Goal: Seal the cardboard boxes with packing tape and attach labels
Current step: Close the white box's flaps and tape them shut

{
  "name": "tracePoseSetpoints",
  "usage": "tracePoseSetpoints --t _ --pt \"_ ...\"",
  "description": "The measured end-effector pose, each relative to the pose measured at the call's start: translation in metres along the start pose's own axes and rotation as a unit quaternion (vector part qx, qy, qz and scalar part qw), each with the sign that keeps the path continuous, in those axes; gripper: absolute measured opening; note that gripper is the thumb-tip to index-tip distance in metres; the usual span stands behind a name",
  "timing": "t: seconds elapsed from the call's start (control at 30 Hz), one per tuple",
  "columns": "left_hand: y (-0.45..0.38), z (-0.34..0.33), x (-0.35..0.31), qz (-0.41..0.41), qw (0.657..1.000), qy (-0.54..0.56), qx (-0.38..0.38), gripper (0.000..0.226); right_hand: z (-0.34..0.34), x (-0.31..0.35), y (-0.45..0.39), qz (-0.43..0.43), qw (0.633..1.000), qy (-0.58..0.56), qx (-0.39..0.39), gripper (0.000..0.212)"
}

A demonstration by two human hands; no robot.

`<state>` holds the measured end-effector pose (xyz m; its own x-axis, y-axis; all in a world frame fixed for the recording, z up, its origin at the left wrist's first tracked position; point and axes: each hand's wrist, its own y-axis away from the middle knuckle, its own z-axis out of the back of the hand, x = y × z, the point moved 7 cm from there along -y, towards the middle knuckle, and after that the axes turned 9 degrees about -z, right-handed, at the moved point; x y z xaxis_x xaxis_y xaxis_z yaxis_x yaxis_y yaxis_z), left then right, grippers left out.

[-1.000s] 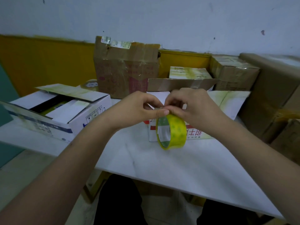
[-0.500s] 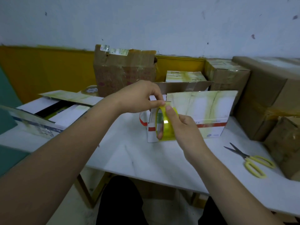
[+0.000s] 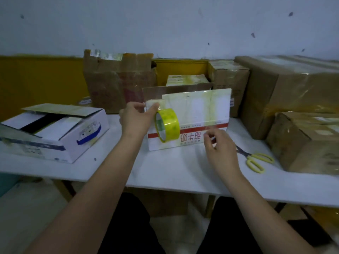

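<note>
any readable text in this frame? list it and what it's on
"甜牛奶", upside down, red, on the front of the white box with the red stripe.
Small print under it: too blurred.
Blue marks on the white box at left: unreadable.
Brown cartons: faded print, unreadable.

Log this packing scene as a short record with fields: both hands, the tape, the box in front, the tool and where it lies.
left hand: holds the tape roll up in front of the box
right hand: fingers pinched, apparently on a clear strip pulled from the roll; strip hard to see
box in front: white with red stripe, on the white table, flaps up
scissors: yellow handles, on the table right of the right hand
</note>
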<state>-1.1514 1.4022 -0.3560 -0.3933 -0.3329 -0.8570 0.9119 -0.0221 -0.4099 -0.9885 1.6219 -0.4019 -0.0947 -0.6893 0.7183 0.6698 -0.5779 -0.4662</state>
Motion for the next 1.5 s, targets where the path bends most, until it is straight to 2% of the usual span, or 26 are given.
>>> tracePoseSetpoints --t 0.03,0.07,0.17,0.23,0.3,0.37,0.4,0.5,0.57,0.63,0.7,0.8,0.87,0.93,1.03,1.1,1.17,1.23,1.4,1.5 --pt "0.005 -0.003 0.007 0.054 0.998 0.026 -0.020 0.069 0.015 -0.025 -0.003 -0.002 0.998 0.065 -0.018 0.007" --pt "0.012 -0.008 0.012 0.106 0.993 0.053 -0.025 0.074 0.031 -0.050 -0.007 -0.027 0.993 0.115 -0.022 0.013" --pt "0.025 -0.025 0.021 0.237 0.946 0.217 -0.033 0.089 0.065 -0.108 -0.015 -0.113 0.964 0.237 0.041 0.031" --pt "0.034 -0.038 0.019 0.281 0.912 0.300 -0.005 0.065 0.073 -0.124 -0.018 -0.130 0.941 0.294 0.103 0.035" --pt "0.043 -0.047 0.012 0.295 0.899 0.322 0.029 0.036 0.078 -0.125 -0.020 -0.142 0.920 0.330 0.153 0.034" --pt "0.049 -0.050 0.004 0.285 0.899 0.331 0.037 0.029 0.082 -0.123 -0.022 -0.145 0.906 0.348 0.191 0.027" --pt "0.050 -0.050 0.002 0.277 0.898 0.341 0.027 0.032 0.086 -0.122 -0.023 -0.145 0.900 0.359 0.201 0.024" --pt "0.052 -0.052 -0.005 0.248 0.898 0.362 0.014 0.061 0.093 -0.118 -0.022 -0.152 0.880 0.396 0.215 0.026" --pt "0.058 -0.052 -0.015 0.200 0.909 0.366 0.009 0.060 0.096 -0.118 -0.020 -0.166 0.870 0.413 0.212 0.039" --pt "0.067 -0.058 -0.021 0.171 0.909 0.378 0.037 0.064 0.097 -0.115 -0.019 -0.177 0.877 0.400 0.200 0.049" --pt "0.073 -0.059 -0.023 0.166 0.910 0.376 0.060 0.073 0.096 -0.102 -0.017 -0.177 0.903 0.345 0.186 0.050" --pt "0.063 -0.058 -0.009 0.154 0.930 0.327 0.072 0.081 0.090 -0.048 -0.020 -0.139 0.961 0.177 0.161 0.028" --pt "0.062 -0.054 -0.013 0.138 0.934 0.321 0.077 0.080 0.075 0.007 -0.025 -0.092 0.979 0.033 0.179 0.021" --pt "0.064 -0.052 -0.012 0.134 0.933 0.324 0.081 0.079 0.057 0.062 -0.039 -0.004 0.982 -0.039 0.185 0.022" --pt "0.063 -0.047 -0.008 0.128 0.933 0.326 0.085 0.060 0.018 0.130 -0.062 0.151 0.972 -0.025 0.181 0.023" --pt "0.061 -0.044 -0.007 0.128 0.931 0.330 0.089 0.052 -0.013 0.155 -0.074 0.212 0.956 0.016 0.201 0.017" --pt "0.061 -0.044 -0.009 0.117 0.931 0.330 0.106 0.052 -0.041 0.160 -0.084 0.228 0.943 0.070 0.233 0.010" --pt "0.060 -0.047 -0.005 0.115 0.934 0.317 0.121 0.047 -0.058 0.157 -0.090 0.230 0.932 0.090 0.267 0.016" --pt "0.054 -0.047 0.000 0.135 0.948 0.240 0.159 0.041 -0.071 0.154 -0.101 0.248 0.930 0.076 0.261 0.029" --pt "0.059 -0.052 0.000 0.137 0.936 0.268 0.182 0.027 -0.073 0.152 -0.103 0.238 0.933 0.035 0.269 0.032"
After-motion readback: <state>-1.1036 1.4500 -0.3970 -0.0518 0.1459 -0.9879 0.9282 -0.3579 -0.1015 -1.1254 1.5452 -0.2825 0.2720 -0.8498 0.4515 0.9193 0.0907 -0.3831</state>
